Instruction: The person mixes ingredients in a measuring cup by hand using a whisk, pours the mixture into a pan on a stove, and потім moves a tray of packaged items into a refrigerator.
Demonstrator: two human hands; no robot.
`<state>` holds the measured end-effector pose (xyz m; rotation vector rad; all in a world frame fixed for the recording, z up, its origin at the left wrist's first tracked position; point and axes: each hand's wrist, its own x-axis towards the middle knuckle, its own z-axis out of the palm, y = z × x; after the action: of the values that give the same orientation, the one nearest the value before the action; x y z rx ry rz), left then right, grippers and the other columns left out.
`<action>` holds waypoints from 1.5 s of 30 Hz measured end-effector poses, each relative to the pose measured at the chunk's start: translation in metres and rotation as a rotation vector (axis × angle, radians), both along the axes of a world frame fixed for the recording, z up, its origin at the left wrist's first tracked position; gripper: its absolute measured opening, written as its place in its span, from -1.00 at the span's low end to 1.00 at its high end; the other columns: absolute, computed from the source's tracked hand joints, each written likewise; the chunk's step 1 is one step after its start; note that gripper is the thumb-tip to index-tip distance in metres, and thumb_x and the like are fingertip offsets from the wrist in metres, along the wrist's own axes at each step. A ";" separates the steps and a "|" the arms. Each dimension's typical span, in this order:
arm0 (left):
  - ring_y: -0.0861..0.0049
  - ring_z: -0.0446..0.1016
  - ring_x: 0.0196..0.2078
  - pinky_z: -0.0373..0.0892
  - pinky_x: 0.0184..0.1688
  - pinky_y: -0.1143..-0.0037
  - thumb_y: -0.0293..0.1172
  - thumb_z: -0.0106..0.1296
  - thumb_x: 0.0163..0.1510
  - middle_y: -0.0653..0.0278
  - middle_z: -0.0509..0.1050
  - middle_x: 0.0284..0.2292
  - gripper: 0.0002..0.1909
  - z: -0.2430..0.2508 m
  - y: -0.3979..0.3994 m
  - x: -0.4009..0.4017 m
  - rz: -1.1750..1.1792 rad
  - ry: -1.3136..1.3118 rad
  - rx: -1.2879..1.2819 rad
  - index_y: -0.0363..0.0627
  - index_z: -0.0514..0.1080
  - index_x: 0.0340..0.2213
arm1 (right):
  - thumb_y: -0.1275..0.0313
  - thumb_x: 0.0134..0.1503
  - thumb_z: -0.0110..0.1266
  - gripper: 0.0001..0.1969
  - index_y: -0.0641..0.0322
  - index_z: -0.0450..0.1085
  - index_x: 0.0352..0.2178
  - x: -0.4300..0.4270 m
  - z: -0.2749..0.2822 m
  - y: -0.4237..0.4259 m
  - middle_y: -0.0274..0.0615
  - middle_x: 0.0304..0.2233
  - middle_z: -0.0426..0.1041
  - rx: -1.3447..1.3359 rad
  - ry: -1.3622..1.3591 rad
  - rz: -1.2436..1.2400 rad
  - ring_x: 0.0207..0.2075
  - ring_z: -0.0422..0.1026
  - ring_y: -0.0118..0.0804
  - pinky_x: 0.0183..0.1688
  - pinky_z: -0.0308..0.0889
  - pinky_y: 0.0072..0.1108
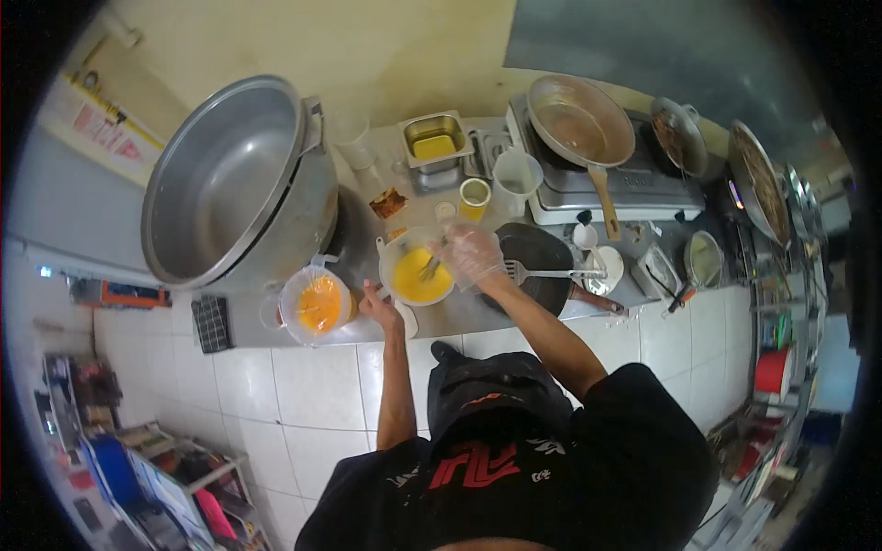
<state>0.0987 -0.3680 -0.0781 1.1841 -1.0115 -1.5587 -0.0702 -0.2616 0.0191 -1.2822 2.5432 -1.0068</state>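
Observation:
My right hand (472,253), in a clear plastic glove, grips a metal whisk (430,267) whose wires dip into yellow liquid. That liquid lies in a translucent plastic jug (446,296) at the counter's front. At the jug's left side, my left hand (380,303) is closed around what looks like its handle; the fingers partly hide it. A second plastic container (293,318), lined with a clear bag and holding orange liquid, stands left of my left hand. Right of the jug lies a dark frying pan (530,248), with a slotted metal spatula (551,273) across it.
A huge metal pot (234,186) stands at left. Behind the jug are a steel pan of yellow liquid (435,146), an open can (475,200) and an empty measuring jug (517,175). A gas stove (620,193) bears a beige frying pan (582,124); filled pans stand further right.

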 end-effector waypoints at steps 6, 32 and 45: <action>0.54 0.38 -0.48 0.38 -0.38 0.46 -0.27 0.03 0.04 0.32 0.32 -0.61 -0.64 0.038 0.026 -0.004 0.067 0.304 0.137 -0.27 0.27 -0.67 | 0.11 -0.07 0.07 -0.63 0.26 0.37 -0.52 0.031 0.020 0.001 -0.03 -0.52 0.43 0.110 0.066 0.059 -0.44 0.43 -0.03 -0.36 0.32 -0.33; 0.42 0.39 -0.39 0.33 -0.33 0.48 -0.11 -0.15 0.07 0.07 0.39 -0.44 -0.54 0.171 0.192 -0.038 0.046 0.016 -0.040 -0.43 0.31 -0.44 | 0.17 0.06 0.01 -0.70 0.22 0.40 -0.40 -0.038 0.110 0.131 -0.16 -0.56 0.39 -0.289 -0.690 0.641 -0.48 0.36 -0.30 -0.42 0.27 -0.45; 0.42 0.37 -0.20 0.28 -0.12 0.46 -0.03 -0.16 0.06 0.01 0.40 -0.31 -0.44 0.097 0.203 -0.012 0.525 -0.097 -0.032 -0.49 0.36 -0.37 | 0.35 0.01 -0.08 -0.79 0.23 0.38 -0.37 -0.402 0.066 0.139 0.01 -0.32 0.41 0.345 0.098 0.154 -0.23 0.39 -0.05 -0.15 0.28 -0.36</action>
<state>0.0865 -0.1651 0.0190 1.3783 -0.7045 -1.0765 -0.4723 -0.1229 0.0849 -1.4226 2.4953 -0.4601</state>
